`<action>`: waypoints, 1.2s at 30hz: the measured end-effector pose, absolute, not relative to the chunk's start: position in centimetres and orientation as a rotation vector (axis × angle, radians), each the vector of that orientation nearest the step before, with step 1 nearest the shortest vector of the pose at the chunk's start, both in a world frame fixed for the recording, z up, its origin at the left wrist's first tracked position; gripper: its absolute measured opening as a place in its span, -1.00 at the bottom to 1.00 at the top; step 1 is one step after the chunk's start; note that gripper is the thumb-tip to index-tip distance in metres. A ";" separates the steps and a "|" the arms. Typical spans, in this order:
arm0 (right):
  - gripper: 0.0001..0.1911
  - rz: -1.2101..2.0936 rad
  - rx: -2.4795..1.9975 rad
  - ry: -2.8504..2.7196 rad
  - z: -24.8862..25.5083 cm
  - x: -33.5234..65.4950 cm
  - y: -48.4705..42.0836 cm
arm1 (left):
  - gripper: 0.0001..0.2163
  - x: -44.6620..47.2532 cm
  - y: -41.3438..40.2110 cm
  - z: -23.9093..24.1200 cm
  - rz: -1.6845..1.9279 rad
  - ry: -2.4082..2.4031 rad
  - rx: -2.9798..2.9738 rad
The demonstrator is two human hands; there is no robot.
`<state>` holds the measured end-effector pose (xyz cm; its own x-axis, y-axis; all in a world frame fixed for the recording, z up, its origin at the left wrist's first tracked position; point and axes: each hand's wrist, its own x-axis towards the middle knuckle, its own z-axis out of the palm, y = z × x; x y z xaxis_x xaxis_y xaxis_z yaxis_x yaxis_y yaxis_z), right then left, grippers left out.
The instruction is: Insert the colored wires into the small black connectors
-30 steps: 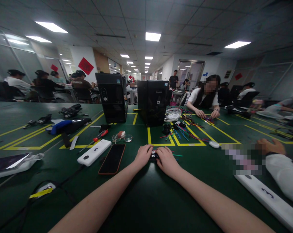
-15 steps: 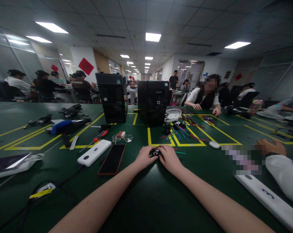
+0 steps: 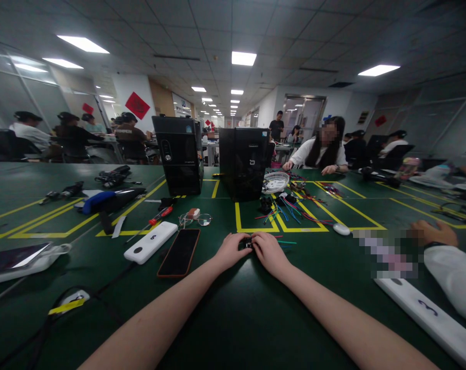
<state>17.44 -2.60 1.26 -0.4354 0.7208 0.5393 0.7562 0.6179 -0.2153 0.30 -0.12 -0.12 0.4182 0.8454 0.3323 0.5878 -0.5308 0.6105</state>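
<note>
At the middle of the green table [image 3: 233, 318], my left hand [image 3: 232, 251] and my right hand [image 3: 270, 253] meet around a small black part [image 3: 249, 243] with light or metallic spots. Both hands have their fingers closed on it from either side, and they hide much of it. Red and green wires [image 3: 289, 242] stick out beyond my right hand; whether they join the black part I cannot tell. Just past my hands lie black parts [image 3: 266, 205] and a bunch of coloured wires [image 3: 289, 208].
Two black computer cases [image 3: 181, 164] stand ahead. Left of my hands are a phone [image 3: 179, 254], a white power bank [image 3: 150, 244], glasses [image 3: 196, 220] and a screwdriver [image 3: 156, 218]. A white basket [image 3: 275, 182] sits farther back. At right, a co-worker's arm [image 3: 451, 272] rests near a white bar [image 3: 426, 313].
The black part has turned slightly between my fingers, while my hands stay in nearly the same place. The person across the table has shifted their arms and leaned lower.
</note>
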 end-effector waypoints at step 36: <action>-0.89 -0.003 -0.980 -2.525 2.7 17.1 -3.9 | -0.70 0.2 0.2 0.0 0.966 1.417 2.196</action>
<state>17.07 -3.87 2.66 -0.6583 0.6428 0.3918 0.6437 0.7505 -0.1499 0.16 0.19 0.00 0.2659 0.8972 0.3525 0.6559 -0.4364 0.6159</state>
